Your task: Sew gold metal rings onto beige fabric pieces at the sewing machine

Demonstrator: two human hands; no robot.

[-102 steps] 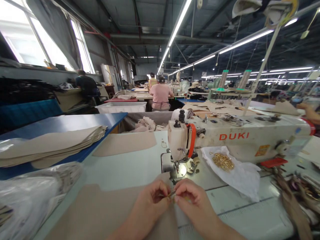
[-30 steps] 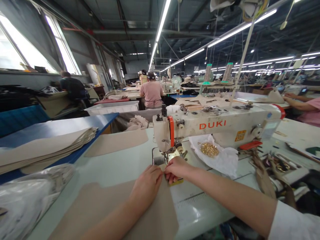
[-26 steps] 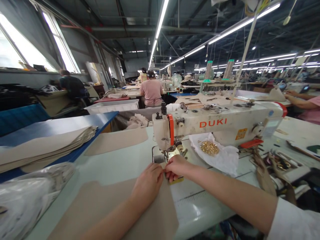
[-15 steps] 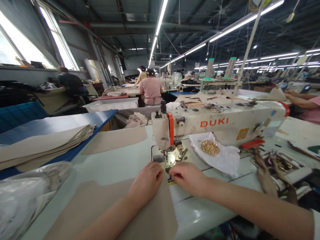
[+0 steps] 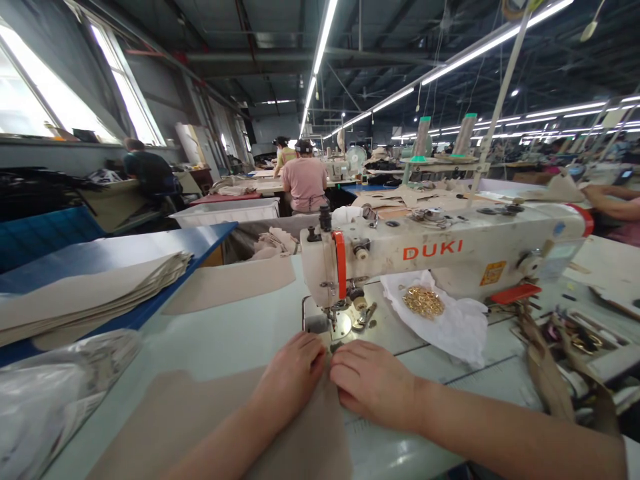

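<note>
My left hand [image 5: 293,373] rests on a beige leather-like panel [image 5: 220,420], its fingertips out of sight just in front of the presser foot [image 5: 330,325] of a white DUKI sewing machine [image 5: 440,257]. My right hand [image 5: 373,385] lies flat beside it at the panel's edge, with slightly parted fingers, holding nothing I can see. The panel's far edge reaches the needle plate [image 5: 341,325]. To the right of the needle, a crumpled white sheet [image 5: 445,327] carries a heap of small gold metal fittings [image 5: 424,302].
A stack of beige panels [image 5: 85,287] lies on a blue table to the left, and a plastic-wrapped bundle [image 5: 50,407] sits nearer me. Beige straps and a tray of parts [image 5: 565,353] lie at right. A seated person in a pink top [image 5: 305,183] works beyond a white bin [image 5: 225,212].
My hands have gone from pinching a small gold item near the needle to lying flat on the panel. The yellow strip under my right hand is hidden. The view has shifted slightly.
</note>
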